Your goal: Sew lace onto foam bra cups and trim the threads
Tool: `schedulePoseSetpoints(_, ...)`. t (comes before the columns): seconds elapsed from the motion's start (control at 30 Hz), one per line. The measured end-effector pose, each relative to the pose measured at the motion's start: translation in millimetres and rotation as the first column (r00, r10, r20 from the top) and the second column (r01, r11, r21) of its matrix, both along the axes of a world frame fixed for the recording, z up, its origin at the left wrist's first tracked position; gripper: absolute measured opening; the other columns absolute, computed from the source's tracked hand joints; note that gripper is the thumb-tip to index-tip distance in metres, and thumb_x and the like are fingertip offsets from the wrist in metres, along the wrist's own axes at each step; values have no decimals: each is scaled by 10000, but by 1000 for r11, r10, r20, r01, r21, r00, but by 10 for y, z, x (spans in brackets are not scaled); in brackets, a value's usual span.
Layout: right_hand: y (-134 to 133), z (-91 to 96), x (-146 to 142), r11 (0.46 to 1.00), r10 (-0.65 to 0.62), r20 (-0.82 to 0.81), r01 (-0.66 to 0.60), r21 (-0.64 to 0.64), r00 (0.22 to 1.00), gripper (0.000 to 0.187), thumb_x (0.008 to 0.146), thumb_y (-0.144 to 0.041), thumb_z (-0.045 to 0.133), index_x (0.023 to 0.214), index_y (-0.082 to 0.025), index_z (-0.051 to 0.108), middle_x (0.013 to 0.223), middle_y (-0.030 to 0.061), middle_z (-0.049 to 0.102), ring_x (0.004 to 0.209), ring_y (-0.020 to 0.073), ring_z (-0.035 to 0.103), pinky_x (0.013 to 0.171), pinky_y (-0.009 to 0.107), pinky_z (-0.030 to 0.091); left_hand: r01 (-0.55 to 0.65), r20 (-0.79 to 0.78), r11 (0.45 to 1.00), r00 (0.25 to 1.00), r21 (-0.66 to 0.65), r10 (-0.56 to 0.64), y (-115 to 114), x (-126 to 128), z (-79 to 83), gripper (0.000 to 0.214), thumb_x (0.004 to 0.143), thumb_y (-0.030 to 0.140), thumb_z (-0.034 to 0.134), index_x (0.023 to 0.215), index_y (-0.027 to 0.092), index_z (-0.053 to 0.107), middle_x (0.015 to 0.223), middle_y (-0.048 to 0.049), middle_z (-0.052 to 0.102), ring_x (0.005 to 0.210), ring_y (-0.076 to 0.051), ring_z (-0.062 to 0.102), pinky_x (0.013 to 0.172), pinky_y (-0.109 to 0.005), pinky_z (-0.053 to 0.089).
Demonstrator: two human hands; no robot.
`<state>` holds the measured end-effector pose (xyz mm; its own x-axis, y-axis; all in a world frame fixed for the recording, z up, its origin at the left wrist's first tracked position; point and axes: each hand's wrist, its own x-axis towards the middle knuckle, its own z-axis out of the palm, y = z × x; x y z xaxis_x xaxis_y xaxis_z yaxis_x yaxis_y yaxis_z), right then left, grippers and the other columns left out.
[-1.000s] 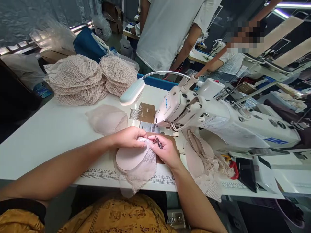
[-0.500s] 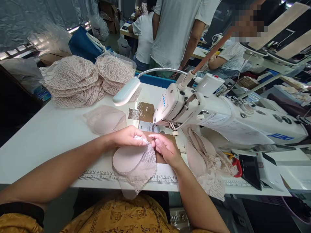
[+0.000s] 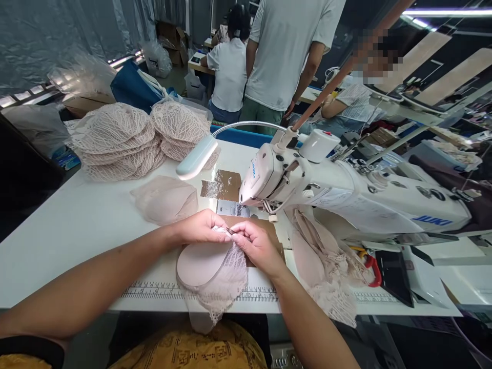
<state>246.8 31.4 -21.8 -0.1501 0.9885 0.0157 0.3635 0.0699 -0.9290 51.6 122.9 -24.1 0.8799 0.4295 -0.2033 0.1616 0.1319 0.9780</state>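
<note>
A beige padded bra cup with a lace overlay lies at the front edge of the white sewing table. My left hand pinches the cup's top edge, fingers closed. My right hand meets it fingertip to fingertip, closed on the same lace edge, with a thin dark metal tool just showing between the fingers. Both hands sit just in front of the needle area of the white sewing machine. A gooseneck lamp hangs above them.
Stacks of lace cups sit at the back left, and a plain cup lies left of the needle plate. Sewn lace pieces hang under the machine arm. Beyond the table are a standing person and seated workers.
My right hand has moved left and closed against my left hand on the lace edge. The small tool seen upright in my right hand a second ago is now mostly hidden.
</note>
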Motion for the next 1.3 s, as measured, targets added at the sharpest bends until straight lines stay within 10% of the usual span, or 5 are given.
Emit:
schedulePoseSetpoints(0.27, 18, -33, -82, 993, -88, -201, 71, -90, 976, 373, 758, -338, 715, 1080, -192, 600, 854, 13, 632, 781, 161, 605, 724, 290, 483, 3, 32, 996, 999, 92, -6, -34, 25, 0, 354, 804, 456, 687, 800, 102, 701, 698, -19, 584, 620, -108, 468, 552, -205, 360)
schedulePoseSetpoints(0.6, 14, 2, 45, 985, 16, 99, 1, -173, 995, 53, 773, -211, 597, 726, -187, 596, 670, -37, 510, 609, 111, 450, 555, 230, 335, 179, -305, 901, 951, 394, -56, 164, -284, 339, 250, 758, 207, 591, 985, 153, 679, 775, 6, 593, 661, -124, 491, 567, -198, 351)
schedulePoseSetpoints(0.93, 57, 1, -103, 994, -13, 13, 14, -106, 1000, 158, 744, -310, 668, 763, -186, 572, 641, -44, 469, 607, 114, 410, 544, 233, 304, 36, -104, 894, 994, 447, 12, -9, -74, 213, 414, 825, 302, 572, 1214, 161, 559, 880, -30, 622, 787, -172, 560, 687, -239, 436)
schedulePoseSetpoints(1.13, 14, 0, -45, 993, -15, 28, 18, -115, 999, 151, 800, -298, 598, 707, -184, 561, 672, -28, 487, 633, 117, 428, 539, 225, 307, 22, -275, 750, 937, 661, 215, -26, -272, 481, 290, 871, 444, 541, 861, 168, 632, 710, -3, 555, 633, -139, 474, 547, -223, 341)
schedulePoseSetpoints(1.3, -9, 18, -20, 993, 37, -66, -44, -111, 997, 168, 814, -332, 612, 748, -180, 585, 719, -16, 521, 678, 126, 460, 583, 224, 352, 235, -566, 876, 823, 421, 51, -70, -518, 433, 468, 831, 626, 555, 734, 172, 612, 588, 14, 491, 528, -121, 425, 470, -233, 233)
